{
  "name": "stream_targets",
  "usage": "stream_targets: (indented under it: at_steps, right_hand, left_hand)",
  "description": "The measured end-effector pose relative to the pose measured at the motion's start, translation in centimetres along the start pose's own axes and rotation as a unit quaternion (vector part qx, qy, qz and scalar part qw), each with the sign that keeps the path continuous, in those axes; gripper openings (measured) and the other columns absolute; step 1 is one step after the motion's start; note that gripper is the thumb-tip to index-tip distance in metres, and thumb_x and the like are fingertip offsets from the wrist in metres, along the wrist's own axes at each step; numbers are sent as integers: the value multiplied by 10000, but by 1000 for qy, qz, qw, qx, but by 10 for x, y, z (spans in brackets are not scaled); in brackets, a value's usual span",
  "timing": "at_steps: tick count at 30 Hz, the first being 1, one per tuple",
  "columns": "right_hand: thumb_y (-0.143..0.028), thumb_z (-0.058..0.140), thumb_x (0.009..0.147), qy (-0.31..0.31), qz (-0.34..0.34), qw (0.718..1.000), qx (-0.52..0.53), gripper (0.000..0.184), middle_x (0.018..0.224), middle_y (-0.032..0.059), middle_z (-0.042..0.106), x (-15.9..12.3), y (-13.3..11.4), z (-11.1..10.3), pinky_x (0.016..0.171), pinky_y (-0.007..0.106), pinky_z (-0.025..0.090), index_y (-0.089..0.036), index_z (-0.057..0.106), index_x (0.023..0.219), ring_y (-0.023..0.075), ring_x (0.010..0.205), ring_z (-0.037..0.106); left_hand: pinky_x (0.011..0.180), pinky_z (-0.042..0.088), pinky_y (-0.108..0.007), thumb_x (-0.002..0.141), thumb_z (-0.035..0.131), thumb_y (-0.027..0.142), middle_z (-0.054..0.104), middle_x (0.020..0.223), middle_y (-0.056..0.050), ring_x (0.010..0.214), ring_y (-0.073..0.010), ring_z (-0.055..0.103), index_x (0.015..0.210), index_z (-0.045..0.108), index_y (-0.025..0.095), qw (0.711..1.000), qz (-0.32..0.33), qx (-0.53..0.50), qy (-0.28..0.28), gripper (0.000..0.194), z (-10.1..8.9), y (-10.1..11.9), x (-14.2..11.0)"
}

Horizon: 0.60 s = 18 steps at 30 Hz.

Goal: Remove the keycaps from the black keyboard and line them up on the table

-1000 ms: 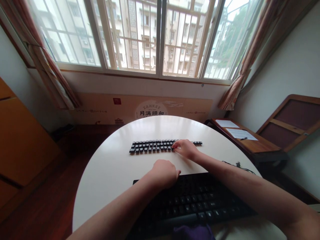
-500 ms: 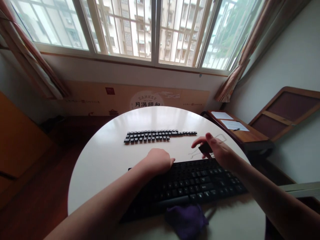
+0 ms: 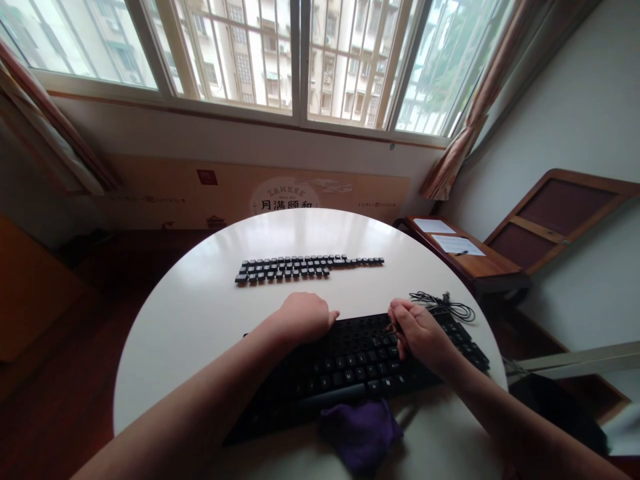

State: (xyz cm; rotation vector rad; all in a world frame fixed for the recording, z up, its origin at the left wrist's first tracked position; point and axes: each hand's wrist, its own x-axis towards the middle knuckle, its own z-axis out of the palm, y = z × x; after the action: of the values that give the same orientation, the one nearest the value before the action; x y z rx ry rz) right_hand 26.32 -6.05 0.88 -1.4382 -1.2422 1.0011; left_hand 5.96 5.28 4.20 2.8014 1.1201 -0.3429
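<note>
A black keyboard lies at a slant on the round white table, with bare key sockets in its upper rows. My left hand is closed at its far edge, the thumb sticking out to the right; its other fingers are hidden. Over the upper right of the keyboard, my right hand is closed around a wire keycap puller, mostly covered by the fingers, its wire ends down near the keys. Removed black keycaps sit in neat rows beyond the keyboard.
A coiled black cable lies behind the keyboard's right end. A purple cloth is in front of the keyboard. On the right, a wooden side table bears papers and a pen. Windows and a printed cardboard panel are at the back.
My right hand has come down and left onto the keyboard with the keycap puller, its fingers closing more tightly. The left hand stays at the far edge. The view has shifted slightly.
</note>
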Motion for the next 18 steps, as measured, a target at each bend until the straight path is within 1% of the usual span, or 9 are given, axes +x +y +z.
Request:
stream_targets:
  at_steps: [2, 5, 8, 11, 14, 16, 18]
  right_hand:
    - [-529, 442, 955, -7, -8, 999, -30, 414, 432, -86, 440, 0, -1, 1, 334, 152, 317, -199, 451, 705, 76, 322, 447]
    - [-495, 427, 970, -22, 1, 997, -70, 395, 447, -67, 498, -1, -4, 0, 341, 158, 314, -199, 462, 711, 82, 336, 463]
    - [-476, 403, 985, -46, 1, 994, -101, 394, 446, -60, 504, -1, -5, 1, 360, 170, 308, -201, 465, 710, 85, 350, 447]
    - [-442, 383, 1002, -55, -41, 985, -159, 401, 454, -50, 495, -5, -4, 4, 424, 188, 346, -199, 468, 695, 91, 399, 456]
    - [-419, 394, 1002, -35, -95, 972, -212, 393, 462, -48, 464, -10, -1, 8, 452, 206, 336, -196, 477, 689, 91, 414, 433]
    - [-437, 395, 1001, -18, -99, 977, -186, 403, 462, -53, 427, -13, 4, 9, 427, 208, 301, -199, 465, 683, 88, 403, 395]
    - [-475, 400, 997, -2, -78, 990, -116, 422, 467, -57, 403, -13, 9, 9, 399, 200, 276, -202, 447, 679, 82, 394, 372]
  left_hand:
    - [769, 501, -379, 988, 301, 439, 739, 922, -184, 912, -314, 687, 914, 763, 139, 1000, 0, 0, 0, 556, 1, 0, 1]
    - [772, 502, -373, 989, 299, 445, 741, 929, -179, 911, -309, 689, 912, 763, 141, 1000, -2, 3, -2, 560, 2, 0, 2]
    - [783, 504, -365, 993, 297, 444, 742, 929, -170, 918, -300, 690, 915, 761, 146, 1000, 0, 7, -5, 557, 2, 0, 3]
    - [780, 510, -383, 990, 297, 447, 741, 914, -169, 910, -311, 692, 909, 758, 143, 1000, 1, 7, -6, 558, 2, 0, 4]
    - [783, 510, -385, 986, 302, 447, 740, 908, -168, 909, -311, 691, 900, 755, 140, 1000, -5, 6, -10, 554, 2, 0, 4]
    - [781, 509, -384, 987, 297, 438, 739, 908, -166, 908, -309, 691, 899, 755, 141, 1000, -5, 7, -10, 552, 3, -1, 5]
    - [770, 509, -395, 987, 286, 428, 739, 917, -166, 901, -315, 690, 902, 754, 142, 1000, -3, 10, -11, 555, 3, -1, 5]
